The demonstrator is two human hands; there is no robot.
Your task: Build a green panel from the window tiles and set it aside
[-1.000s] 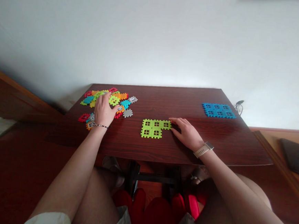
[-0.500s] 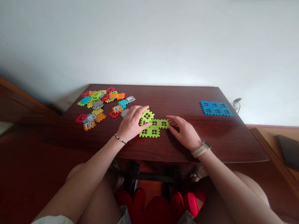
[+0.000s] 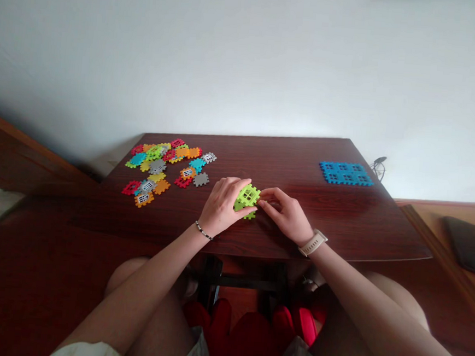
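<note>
A joined set of lime-green waffle tiles (image 3: 247, 198) lies near the front middle of the dark wooden table (image 3: 288, 154). My left hand (image 3: 222, 203) curls over its left side, gripping a green tile held tilted above the others. My right hand (image 3: 286, 213) pinches the set's right edge with thumb and fingers. Most of the green set is hidden under the two hands.
A loose heap of coloured tiles (image 3: 162, 166) in red, orange, grey, teal and yellow lies at the table's back left. A flat blue tile panel (image 3: 346, 173) sits at the back right. A dark flat object (image 3: 466, 244) lies on the ledge at right.
My left hand left the coloured heap with a green tile and carried it right to the green set. Both hands have now closed in over the set, covering most of it.
</note>
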